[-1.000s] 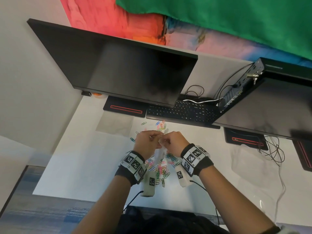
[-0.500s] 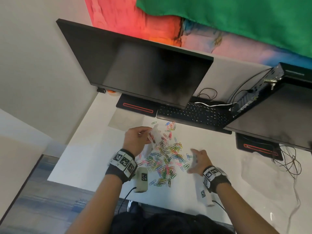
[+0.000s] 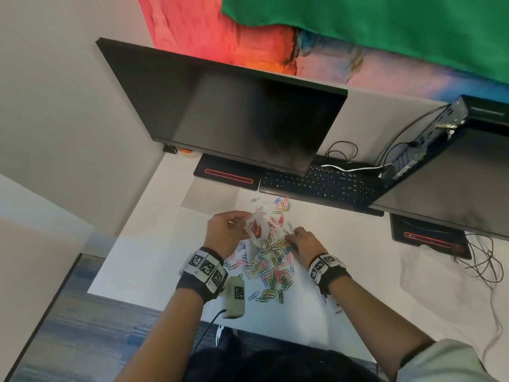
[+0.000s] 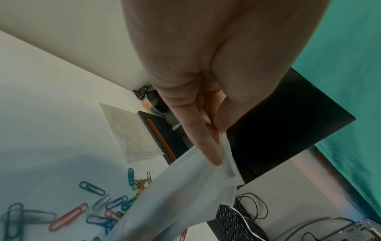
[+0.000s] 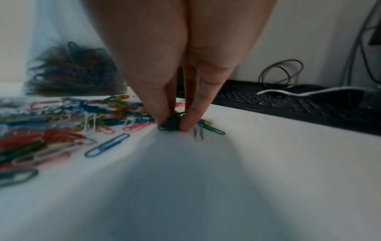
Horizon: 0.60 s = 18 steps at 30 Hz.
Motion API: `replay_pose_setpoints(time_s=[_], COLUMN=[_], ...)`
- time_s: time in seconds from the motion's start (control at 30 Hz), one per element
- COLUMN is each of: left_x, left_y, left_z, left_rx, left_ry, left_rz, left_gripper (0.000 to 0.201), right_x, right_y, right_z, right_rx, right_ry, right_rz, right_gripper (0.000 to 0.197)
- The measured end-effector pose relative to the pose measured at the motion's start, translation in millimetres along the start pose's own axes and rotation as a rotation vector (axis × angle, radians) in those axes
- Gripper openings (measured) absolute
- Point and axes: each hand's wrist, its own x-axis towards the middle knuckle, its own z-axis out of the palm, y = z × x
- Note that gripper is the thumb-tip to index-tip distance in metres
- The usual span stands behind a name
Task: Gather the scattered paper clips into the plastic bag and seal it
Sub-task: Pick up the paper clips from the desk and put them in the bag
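My left hand (image 3: 230, 230) pinches the top edge of a small clear plastic bag (image 3: 257, 227) and holds it above the white desk (image 3: 154, 244). In the left wrist view the thumb and fingers (image 4: 208, 146) clamp the bag's rim (image 4: 228, 164). The bag holds a bunch of coloured clips (image 5: 72, 71). Many coloured paper clips (image 3: 271, 268) lie scattered on the desk between my hands. My right hand (image 3: 297, 238) is down on the pile's right edge, its fingertips (image 5: 186, 124) pinching a small clump of green clips (image 5: 172, 124).
A black keyboard (image 3: 322, 186) lies just beyond the clips, under a large dark monitor (image 3: 234, 114). A second monitor (image 3: 454, 183) stands at the right, with loose cables (image 3: 484, 260) beside it. A sheet of paper (image 3: 209, 197) lies at the far left.
My hands were together on the bag, then parted. The right hand let go, swung out to the right, and has come down onto the clips. The left hand keeps the bag raised.
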Motion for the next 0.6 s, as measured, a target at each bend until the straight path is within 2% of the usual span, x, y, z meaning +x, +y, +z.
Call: replay_pose_setpoints(time_s=[0.13, 0.23, 0.33, 0.4, 0.5, 0.6], left_x=[0, -1, 0, 3, 4, 3], left_y=[-3, -2, -1, -3, -2, 4], left_z=[7, 10, 10, 12, 18, 25], left_rx=[-0.001, 0.012, 0.013, 0.017, 0.034, 0.032], left_ry=[-0.013, -0.022, -0.034, -0.041, -0.064, -0.086], left_rz=[-0.008, -0.007, -0.016, -0.021, -0.005, 0.011], left_gripper=[0.019, 0.019, 0.019, 0.019, 0.020, 0.021], right_x=[-3, -7, -14, -19, -22, -23], right_y=[-1, 3, 8, 7, -9, -32], right_z=[1, -4, -16, -29, -58, -87], right_rx=[-0.016, 0.125, 0.539, 0.873, 1.376, 1.539], right_ry=[0.010, 0.050, 0.148, 0.153, 0.106, 0.060], right_rz=[-0.016, 0.114, 0.379, 0.492, 0.444, 0.301], right_gripper=[0.025, 0.018, 0.015, 0.016, 0.024, 0.024])
